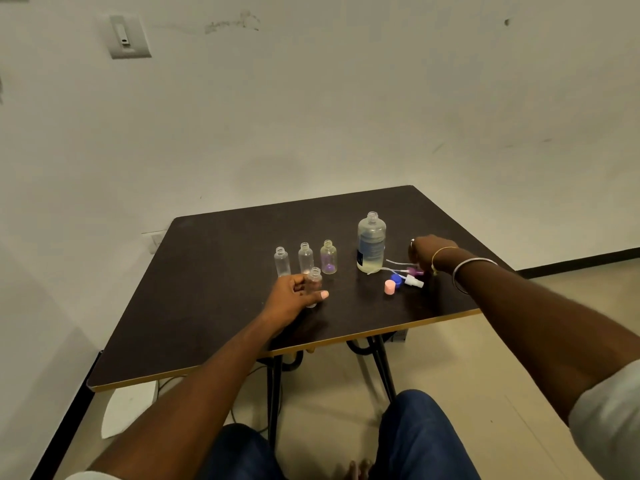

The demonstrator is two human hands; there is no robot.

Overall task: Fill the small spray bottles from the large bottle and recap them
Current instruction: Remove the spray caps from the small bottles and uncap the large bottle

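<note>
My left hand (294, 296) grips a small clear uncapped bottle (314, 277) standing on the dark table (207, 289). Behind it stand three more small uncapped bottles (304, 258); the rightmost (328, 257) shows a purple tint at its base. The large clear bottle (371, 242), open at the top and partly filled, stands to their right. My right hand (424, 252) hovers over loose spray heads with dip tubes (414, 271), its fingers curled down toward them; what it holds is hidden. A pink cap (390, 287), a blue cap (397, 279) and a white spray head (414, 282) lie beside it.
The table stands in a room corner against pale walls, its near edge trimmed in yellow. Black metal legs and cables show beneath it. A white sheet (128, 408) lies on the floor at the left. My knees in blue trousers (426, 434) sit below the table edge.
</note>
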